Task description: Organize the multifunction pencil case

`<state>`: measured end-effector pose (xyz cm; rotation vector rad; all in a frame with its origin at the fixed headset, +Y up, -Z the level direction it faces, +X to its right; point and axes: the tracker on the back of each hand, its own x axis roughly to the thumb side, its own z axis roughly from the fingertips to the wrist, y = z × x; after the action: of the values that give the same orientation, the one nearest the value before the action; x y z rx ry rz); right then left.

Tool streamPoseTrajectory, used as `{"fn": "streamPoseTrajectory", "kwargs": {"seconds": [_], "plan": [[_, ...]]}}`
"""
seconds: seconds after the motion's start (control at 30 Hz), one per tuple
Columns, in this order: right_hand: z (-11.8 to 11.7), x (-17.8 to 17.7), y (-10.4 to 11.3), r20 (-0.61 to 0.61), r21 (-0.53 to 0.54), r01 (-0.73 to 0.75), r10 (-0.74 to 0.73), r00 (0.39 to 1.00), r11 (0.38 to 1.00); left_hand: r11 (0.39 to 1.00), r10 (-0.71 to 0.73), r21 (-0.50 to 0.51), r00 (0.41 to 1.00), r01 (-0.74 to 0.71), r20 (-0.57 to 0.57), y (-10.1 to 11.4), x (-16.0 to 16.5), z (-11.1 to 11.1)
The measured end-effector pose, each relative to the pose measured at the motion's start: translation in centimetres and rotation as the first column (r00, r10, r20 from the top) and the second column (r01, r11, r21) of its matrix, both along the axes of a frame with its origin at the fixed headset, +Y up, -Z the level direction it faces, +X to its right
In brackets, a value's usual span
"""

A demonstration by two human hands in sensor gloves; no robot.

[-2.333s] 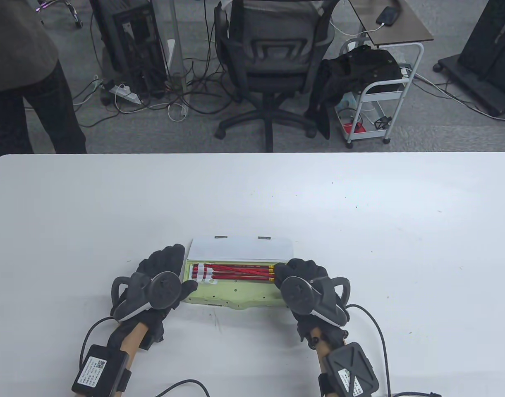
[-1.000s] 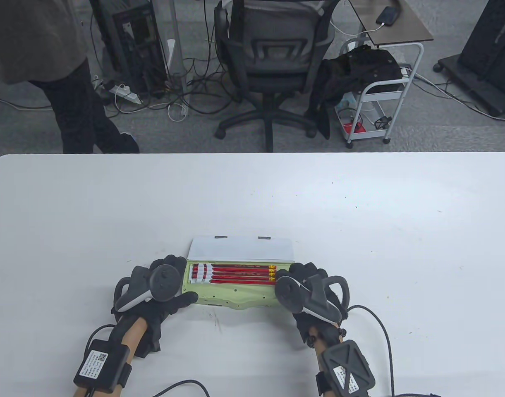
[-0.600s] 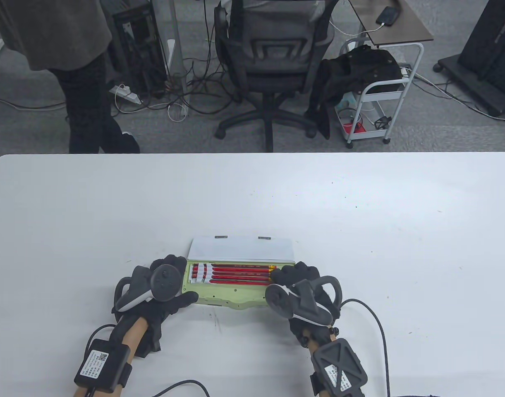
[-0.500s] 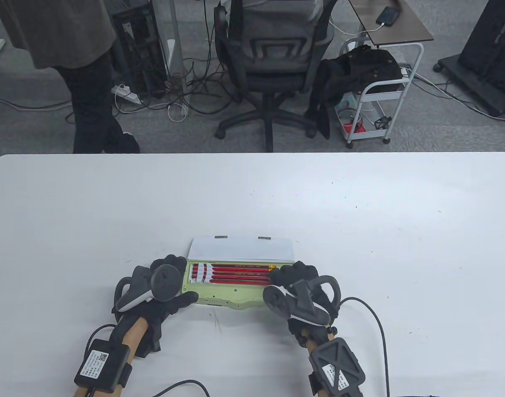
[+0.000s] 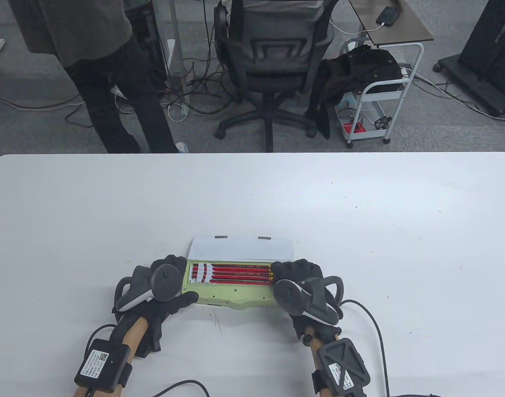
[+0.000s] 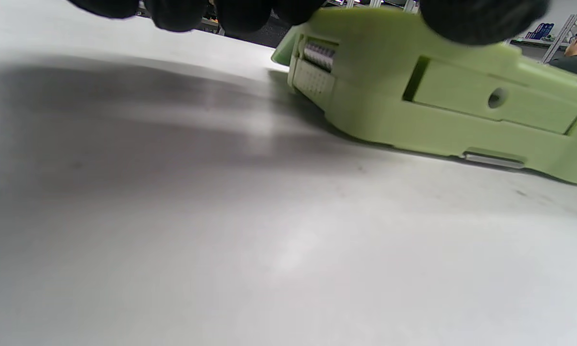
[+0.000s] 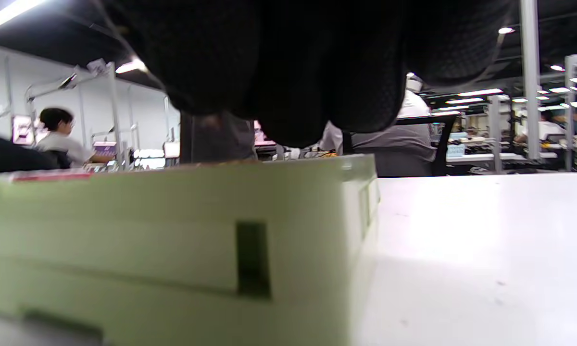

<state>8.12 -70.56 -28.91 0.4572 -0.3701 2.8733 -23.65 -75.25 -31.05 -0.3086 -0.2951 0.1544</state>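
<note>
A light-green pencil case lies open near the table's front edge, its white lid folded back. Several red pencils lie side by side in its tray. My left hand grips the case's left end, with the fingers round the end wall and the thumb on the front rim of the case. My right hand is bent over the right end, its fingers hanging just above the case and the pencils' ends. Whether they touch is hidden.
The white table stretches wide beyond the case. Glove cables trail off the front edge. Beyond the far edge stand a person, an office chair and a white cart.
My right hand slid left over the case's right end, then came back right. My left thumb moved from the tray to the front rim. The person behind walked to the right.
</note>
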Motion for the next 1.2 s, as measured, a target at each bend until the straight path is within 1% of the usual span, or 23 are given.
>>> {"fn": "streamPoseTrajectory", "kwargs": {"seconds": [0.13,0.23,0.3,0.37,0.43,0.77,0.87,1.07,1.2], "plan": [[-0.4,1.4,-0.4,0.091,-0.041,0.026,-0.022,0.996,0.999,1.0,0.002,-0.004,1.0,-0.002,-0.001,0.0,0.0,0.0],[-0.6,1.9,-1.2,0.147,-0.1,0.047,-0.032,0.989,0.994,1.0,-0.002,0.0,1.0,0.002,0.0,0.0,0.0,0.0],[-0.8,1.8,-1.6,0.174,-0.134,0.018,0.005,0.985,0.991,1.0,-0.003,0.0,1.0,0.003,0.0,0.0,0.0,0.0],[-0.9,1.2,-1.8,0.169,-0.15,-0.04,0.065,0.983,0.988,1.0,-0.003,0.0,1.0,0.003,0.0,0.0,0.0,0.0],[-0.9,0.9,-1.9,0.169,-0.154,-0.064,0.09,0.981,0.986,1.0,-0.003,-0.001,1.0,0.003,0.0,0.0,0.0,0.0],[-0.9,-0.6,-2.4,0.142,-0.138,-0.077,0.096,0.985,0.987,1.0,0.0,0.002,1.0,0.0,0.005,0.0,0.1,0.1],[-0.9,-1.0,-2.3,0.135,-0.125,-0.103,0.12,0.984,0.987,1.0,0.0,0.0,1.0,0.0,0.005,0.0,0.1,0.1],[-1.2,-0.2,-2.2,0.155,-0.16,-0.05,0.075,0.985,0.986,1.0,0.008,-0.009,1.0,-0.008,0.003,0.0,0.0,0.1],[-1.2,1.6,-1.7,0.178,-0.253,0.049,-0.003,0.984,0.966,1.0,0.016,-0.014,1.0,-0.016,0.003,0.0,0.0,0.0]]}}
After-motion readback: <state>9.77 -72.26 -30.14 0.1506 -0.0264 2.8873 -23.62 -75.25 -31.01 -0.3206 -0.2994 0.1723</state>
